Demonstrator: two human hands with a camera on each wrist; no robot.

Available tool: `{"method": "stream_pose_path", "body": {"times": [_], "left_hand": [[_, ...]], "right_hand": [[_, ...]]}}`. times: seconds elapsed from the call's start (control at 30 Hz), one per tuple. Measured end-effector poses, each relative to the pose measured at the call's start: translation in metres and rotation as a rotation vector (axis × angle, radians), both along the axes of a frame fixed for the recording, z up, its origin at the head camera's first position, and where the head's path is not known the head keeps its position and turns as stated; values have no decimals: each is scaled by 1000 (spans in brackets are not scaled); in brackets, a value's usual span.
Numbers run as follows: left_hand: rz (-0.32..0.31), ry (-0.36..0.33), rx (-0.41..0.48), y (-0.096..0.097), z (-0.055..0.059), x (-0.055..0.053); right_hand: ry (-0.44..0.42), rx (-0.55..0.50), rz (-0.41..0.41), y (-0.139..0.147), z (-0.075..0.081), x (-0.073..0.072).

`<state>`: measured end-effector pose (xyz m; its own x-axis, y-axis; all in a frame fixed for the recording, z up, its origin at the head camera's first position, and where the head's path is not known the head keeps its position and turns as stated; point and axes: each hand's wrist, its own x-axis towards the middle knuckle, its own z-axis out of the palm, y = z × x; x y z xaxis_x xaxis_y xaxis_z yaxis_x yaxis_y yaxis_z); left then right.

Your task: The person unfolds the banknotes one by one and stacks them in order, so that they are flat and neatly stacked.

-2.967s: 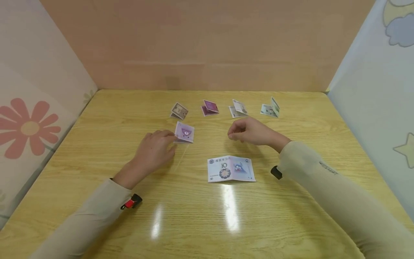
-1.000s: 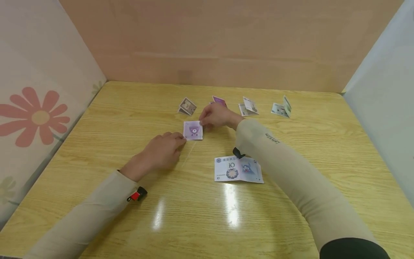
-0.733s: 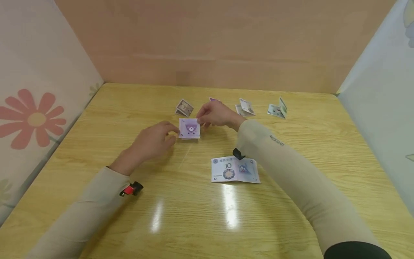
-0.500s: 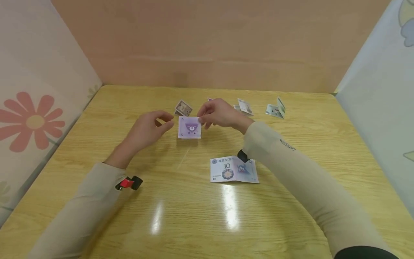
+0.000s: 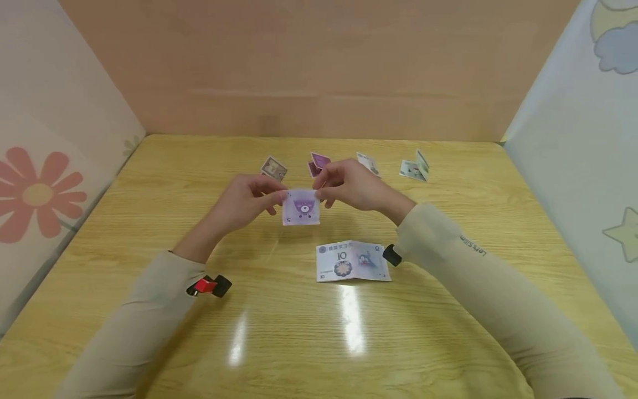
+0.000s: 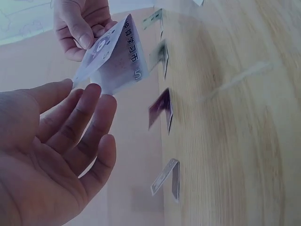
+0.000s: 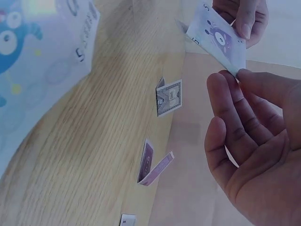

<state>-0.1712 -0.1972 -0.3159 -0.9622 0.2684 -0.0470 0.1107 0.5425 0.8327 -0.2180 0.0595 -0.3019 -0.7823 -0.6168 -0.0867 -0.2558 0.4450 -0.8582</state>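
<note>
A purple play banknote (image 5: 301,208), folded in half and printed with a 5, hangs between the hands above the table. My left hand (image 5: 244,200) pinches its upper left corner between thumb and fingertips. At the upper right corner, my right hand (image 5: 356,185) grips it the same way. The left wrist view shows the folded note (image 6: 113,63) with its two halves spread apart at an angle. Nearer the body, a blue 10 play banknote (image 5: 333,260) lies creased and spread out on the table, beneath the right wrist.
Several small folded notes stand in a row at the back: a brown one (image 5: 273,168), a magenta one (image 5: 320,161), a grey one (image 5: 368,163) and a green one (image 5: 421,165). Walls enclose the wooden table (image 5: 279,332) at the back and both sides.
The purple note has been lifted off the table. My right hand came over and took its right corner; my left hand let go, rose, and now pinches the left corner.
</note>
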Motion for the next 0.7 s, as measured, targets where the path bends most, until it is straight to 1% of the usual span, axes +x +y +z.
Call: {"method": "stream_pose_path", "body": {"times": [0.13, 0.3, 0.43, 0.53, 0.6, 0.7], "left_hand": [[11, -9, 20, 5, 0, 1], [18, 4, 43, 9, 1, 3], [14, 20, 71, 11, 0, 3], [-3, 24, 89, 13, -2, 4], [-20, 27, 97, 15, -3, 4], [-40, 35, 100, 17, -5, 4]], "right_hand": [[7, 2, 4, 2, 0, 3], [40, 10, 6, 8, 0, 4], [83, 1, -28, 15, 2, 3], [90, -2, -45, 20, 3, 3], [79, -6, -33, 21, 3, 2], [58, -19, 19, 20, 0, 0]]}}
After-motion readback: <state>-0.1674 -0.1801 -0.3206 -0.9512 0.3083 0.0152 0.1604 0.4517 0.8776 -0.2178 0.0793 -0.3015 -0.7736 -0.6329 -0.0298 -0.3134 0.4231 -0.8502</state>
